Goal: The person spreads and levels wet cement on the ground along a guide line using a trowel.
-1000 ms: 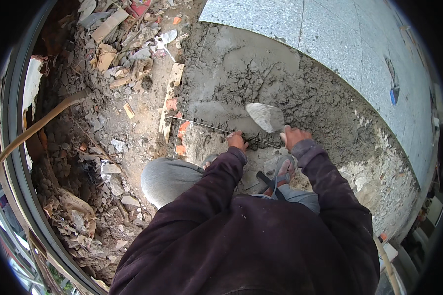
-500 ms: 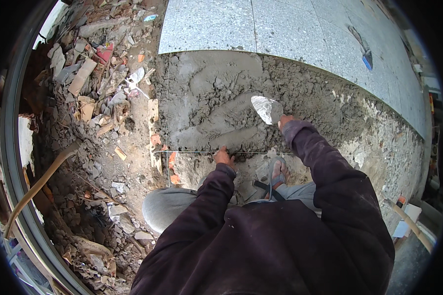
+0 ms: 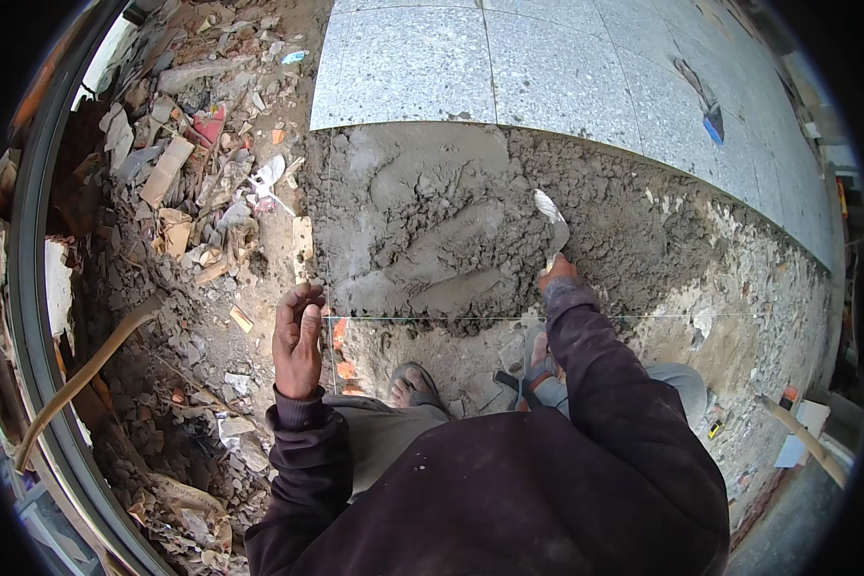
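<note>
My right hand (image 3: 555, 273) grips a trowel (image 3: 551, 217) whose pale blade rests edge-on in the grey wet mortar bed (image 3: 432, 230). My left hand (image 3: 299, 338) is raised over the rubble to the left of the mortar, fingers loosely curled and holding nothing. Grey speckled floor tiles (image 3: 509, 67) lie laid along the far side of the mortar. A thin taut string line (image 3: 432, 318) runs across just in front of my feet. Dark purple sleeves cover both my arms.
Broken bricks, paper scraps and rubble (image 3: 192, 182) fill the ground to the left. A wooden handle (image 3: 86, 370) leans at the left rim. A blue-tipped tool (image 3: 706, 110) lies on the far tiles. Boards and small items (image 3: 802, 432) sit at the right.
My left hand has lifted away from the mortar edge toward the left and opened loosely. My right hand has turned the trowel so its blade stands edge-on, further into the mortar.
</note>
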`<state>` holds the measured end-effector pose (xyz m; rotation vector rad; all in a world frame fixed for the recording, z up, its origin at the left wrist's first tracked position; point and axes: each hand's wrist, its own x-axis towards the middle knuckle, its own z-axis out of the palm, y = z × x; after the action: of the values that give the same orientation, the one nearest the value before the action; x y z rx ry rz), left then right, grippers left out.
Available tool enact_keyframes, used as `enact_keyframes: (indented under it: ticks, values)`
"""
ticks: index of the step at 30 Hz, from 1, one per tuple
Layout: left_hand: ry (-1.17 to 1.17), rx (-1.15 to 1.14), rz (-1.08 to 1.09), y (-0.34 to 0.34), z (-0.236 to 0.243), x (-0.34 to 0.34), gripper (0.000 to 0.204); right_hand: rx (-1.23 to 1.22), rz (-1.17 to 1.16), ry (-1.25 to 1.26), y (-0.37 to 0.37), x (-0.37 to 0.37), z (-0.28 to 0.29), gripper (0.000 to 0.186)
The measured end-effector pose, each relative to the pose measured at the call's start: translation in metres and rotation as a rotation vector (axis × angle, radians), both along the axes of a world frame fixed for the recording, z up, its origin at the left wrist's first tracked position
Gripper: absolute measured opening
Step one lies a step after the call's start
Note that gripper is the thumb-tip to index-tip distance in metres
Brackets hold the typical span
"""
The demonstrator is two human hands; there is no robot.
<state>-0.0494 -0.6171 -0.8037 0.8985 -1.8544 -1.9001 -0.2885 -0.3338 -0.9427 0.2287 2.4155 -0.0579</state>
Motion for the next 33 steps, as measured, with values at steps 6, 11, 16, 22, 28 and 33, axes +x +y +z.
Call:
enact_keyframes:
  ticks: [6, 11, 16, 22, 28, 33]
  values:
    - [-0.368, -0.873, -0.585, 0.006, -0.017, -0.011, 0.031, -0.157, 0.119, 0.007, -0.008, 0.027, -0.012, 0.059]
    - [-0.433, -0.774, -1.015, 0.052, -0.039, -0.022, 0.039, -0.409, 0.089, 0.136, 0.016, 0.026, -0.043, 0.036]
    - [-0.433, -0.813, -0.817, 0.046, -0.04, -0.024, 0.031, -0.788, 0.043, -0.049, -0.061, 0.045, 0.018, 0.014]
    - [-0.508, -0.854, -0.8, 0.044, -0.042, -0.029, 0.028, -1.466, -0.561, -1.124, -0.108, 0.046, 0.005, 0.024]
    - [-0.524, -0.827, -0.749, 0.034, -0.033, -0.021, 0.029, -0.939, 0.183, -0.656, -0.116, 0.053, 0.044, 0.041]
    - [-0.483, -0.919, -0.908, 0.042, -0.034, -0.041, 0.028, -0.202, 1.334, 0.153, -0.107, 0.005, 0.04, 0.028]
